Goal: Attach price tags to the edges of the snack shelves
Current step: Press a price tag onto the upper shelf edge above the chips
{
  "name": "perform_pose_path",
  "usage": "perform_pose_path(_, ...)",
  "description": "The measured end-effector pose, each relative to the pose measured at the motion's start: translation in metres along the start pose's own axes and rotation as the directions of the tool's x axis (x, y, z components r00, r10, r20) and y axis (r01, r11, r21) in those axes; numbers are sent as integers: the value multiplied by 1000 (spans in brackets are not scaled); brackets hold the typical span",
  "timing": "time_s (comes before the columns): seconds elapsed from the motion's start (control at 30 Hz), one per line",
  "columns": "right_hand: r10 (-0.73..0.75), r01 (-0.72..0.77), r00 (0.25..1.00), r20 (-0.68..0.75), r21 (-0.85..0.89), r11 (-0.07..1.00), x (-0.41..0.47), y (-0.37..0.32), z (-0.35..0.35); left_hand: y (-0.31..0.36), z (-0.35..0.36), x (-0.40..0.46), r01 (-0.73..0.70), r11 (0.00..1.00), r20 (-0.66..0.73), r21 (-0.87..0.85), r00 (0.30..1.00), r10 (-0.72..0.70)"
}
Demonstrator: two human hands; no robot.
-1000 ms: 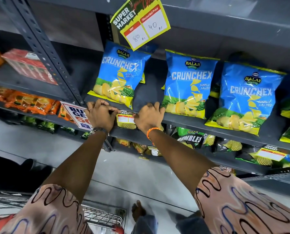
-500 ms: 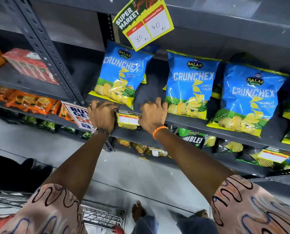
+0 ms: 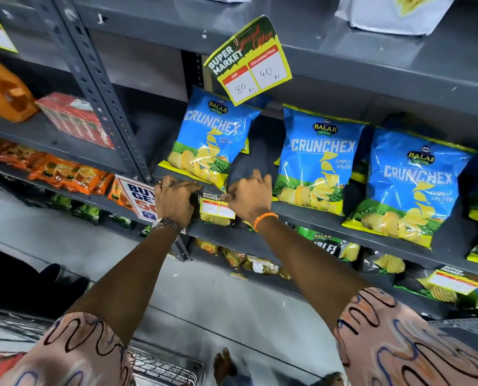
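A small yellow and black price tag (image 3: pixel 215 208) with two white price boxes lies flat against the front edge of the grey snack shelf (image 3: pixel 296 217). My left hand (image 3: pixel 174 200) presses on its left end and my right hand (image 3: pixel 249 195) on its right end, fingers curled over the shelf lip. A larger tag (image 3: pixel 249 61) marked 80 and 40 hangs from the shelf above. Another small tag (image 3: pixel 452 281) sits on the lower shelf edge at the right. Three blue Crunchex chip bags (image 3: pixel 317 160) stand on the shelf behind my hands.
A perforated grey upright (image 3: pixel 93 76) runs down just left of my left hand, with a red and white "BUY GET" sign (image 3: pixel 137 197) at its foot. Orange snack packs (image 3: pixel 65 174) fill the left shelf. A wire cart (image 3: pixel 162 367) stands below, by a bare foot (image 3: pixel 224 363).
Both hands stay on the small tag at the shelf edge. My right hand has slid slightly along the tag, fingers spreading over the lip. The camera has tilted, so more of the upper shelf shows.
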State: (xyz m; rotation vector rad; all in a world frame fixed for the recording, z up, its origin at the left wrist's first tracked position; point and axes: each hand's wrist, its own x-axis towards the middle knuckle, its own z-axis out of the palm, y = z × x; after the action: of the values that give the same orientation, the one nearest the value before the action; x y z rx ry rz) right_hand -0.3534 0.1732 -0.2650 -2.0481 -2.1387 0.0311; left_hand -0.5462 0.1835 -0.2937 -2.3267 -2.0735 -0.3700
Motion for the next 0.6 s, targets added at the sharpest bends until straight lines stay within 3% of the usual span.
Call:
perform_pose_path(0.13, 90, -61, 994, -70, 334, 941, -14, 27, -30, -11, 0, 11, -84, 992, -25, -92, 996, 82)
perform_pose_path(0.2, 138, 25, 945, -297, 486, 874, -19, 33, -84, -13, -36, 23, -73, 983, -224, -167, 974, 34)
perform_pose_path(0.23, 184, 24, 932, -313, 558, 830, -34, 32, -96, -13, -40, 20, -66, 969, -262, -236, 965, 2)
perform_pose_path(0.3, 212, 65, 894, -395, 583, 810, -59, 24, -121, -7, -48, 8, -98, 944, -370, -316, 929, -28)
perform_pose_path(0.37, 203, 190, 824, -530, 594, 781, -80, 16, -151, 7, -63, -7, -61, 904, -443, -424, 884, -148)
perform_pose_path(0.43, 176, 348, 686, -706, 530, 773, -78, 8, -197, 28, -95, 4, -40, 736, -435, -676, 828, -355)
perform_pose_path(0.5, 133, 415, 583, -801, 435, 799, -65, 1, -241, 52, -136, 20, -92, 406, -294, -909, 832, -470)
perform_pose_path(0.57, 109, 378, 576, -810, 381, 844, -52, -3, -271, 74, -164, 31, -100, 25, -100, -995, 881, -462)
perform_pose_path(0.6, 89, 326, 606, -790, 349, 879, -46, -4, -283, 81, -177, 34, -91, -112, -33, -990, 899, -437)
